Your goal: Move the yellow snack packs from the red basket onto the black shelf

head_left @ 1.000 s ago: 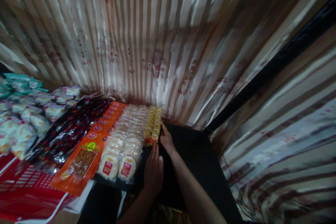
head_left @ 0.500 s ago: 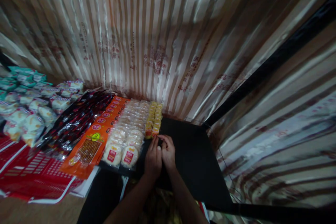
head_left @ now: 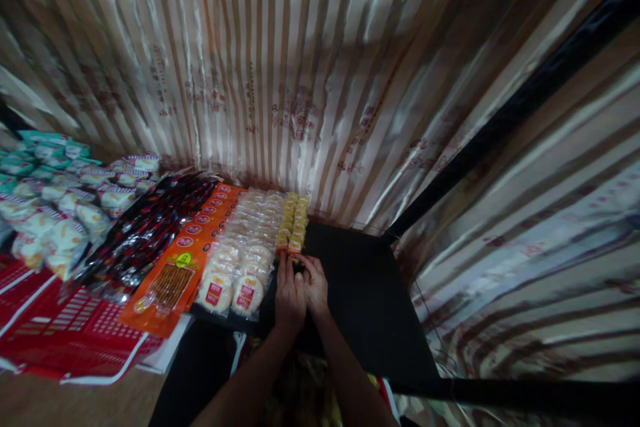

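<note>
Yellow little packs point(head_left: 293, 220) sit in two rows on the black shelf point(head_left: 367, 300), right by my fingertips. My left hand point(head_left: 291, 297) is open, with its fingers straight. My right hand point(head_left: 316, 285) is close beside it, open too, with its fingers a bit bent. Both touch the near end of the rows, but neither is wrapped round a pack. Just left are clear bags of round white cakes point(head_left: 249, 293), then orange bags point(head_left: 173, 280). Behind is a stripy sheet point(head_left: 300, 67).
</note>
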{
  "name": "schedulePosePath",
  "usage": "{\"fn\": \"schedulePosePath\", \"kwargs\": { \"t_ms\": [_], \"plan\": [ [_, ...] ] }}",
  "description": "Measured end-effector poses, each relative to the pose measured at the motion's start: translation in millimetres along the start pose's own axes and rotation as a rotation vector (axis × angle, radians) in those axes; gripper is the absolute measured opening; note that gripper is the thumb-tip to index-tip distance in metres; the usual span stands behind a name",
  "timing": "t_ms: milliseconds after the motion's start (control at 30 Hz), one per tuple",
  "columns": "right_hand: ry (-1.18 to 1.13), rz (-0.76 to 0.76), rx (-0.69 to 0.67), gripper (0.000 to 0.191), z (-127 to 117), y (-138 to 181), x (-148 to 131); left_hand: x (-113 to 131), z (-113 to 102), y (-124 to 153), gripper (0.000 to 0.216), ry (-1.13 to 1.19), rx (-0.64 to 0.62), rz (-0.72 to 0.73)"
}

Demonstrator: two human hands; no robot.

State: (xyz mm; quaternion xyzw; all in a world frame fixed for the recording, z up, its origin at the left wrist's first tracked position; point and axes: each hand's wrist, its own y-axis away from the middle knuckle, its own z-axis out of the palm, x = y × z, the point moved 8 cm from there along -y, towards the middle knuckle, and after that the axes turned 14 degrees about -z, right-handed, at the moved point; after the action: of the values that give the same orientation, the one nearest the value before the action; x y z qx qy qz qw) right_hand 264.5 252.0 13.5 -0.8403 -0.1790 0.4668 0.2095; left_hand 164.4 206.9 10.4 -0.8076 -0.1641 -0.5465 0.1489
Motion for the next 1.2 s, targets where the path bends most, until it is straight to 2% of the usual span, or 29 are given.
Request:
{"fn": "schedulePosePath", "kwargs": {
  "t_ms": [267, 500, 667, 767, 867, 1000, 1133, 1200],
  "plan": [
    [0.052, 0.025, -0.035, 0.045, 3, 1, 0, -5, 2, -5, 0.046, 0.003, -0.054, -0.046],
    [0.014, 0.001, 0.065, 0.043, -6, 0, -8, 1, -5, -4, 0.042, 0.003, 0.009, -0.024],
    [-0.035, -0.049, 0.130, 0.035, -14, -1, -23, 12, -13, 2, 0.040, -0.065, 0.072, 0.046],
    [0.001, -0.050, 0.168, 0.033, -25, 9, -32, 26, -15, 12, 0.038, -0.146, 0.041, 0.161],
    [0.062, -0.027, 0.229, 0.033, -47, 37, -39, 40, -12, 35, 0.037, -0.217, -0.054, 0.308],
    [0.135, -0.002, 0.258, 0.029, -87, 109, -45, 42, -7, 93, 0.036, -0.229, -0.289, 0.443],
    [0.218, 0.140, 0.124, 0.024, -112, 189, -30, 12, 12, 165, 0.036, -0.287, -0.695, 0.387],
    [0.256, 0.228, 0.045, 0.026, -116, 219, -15, -14, 21, 187, 0.044, -0.380, -0.803, 0.241]
  ]
}}
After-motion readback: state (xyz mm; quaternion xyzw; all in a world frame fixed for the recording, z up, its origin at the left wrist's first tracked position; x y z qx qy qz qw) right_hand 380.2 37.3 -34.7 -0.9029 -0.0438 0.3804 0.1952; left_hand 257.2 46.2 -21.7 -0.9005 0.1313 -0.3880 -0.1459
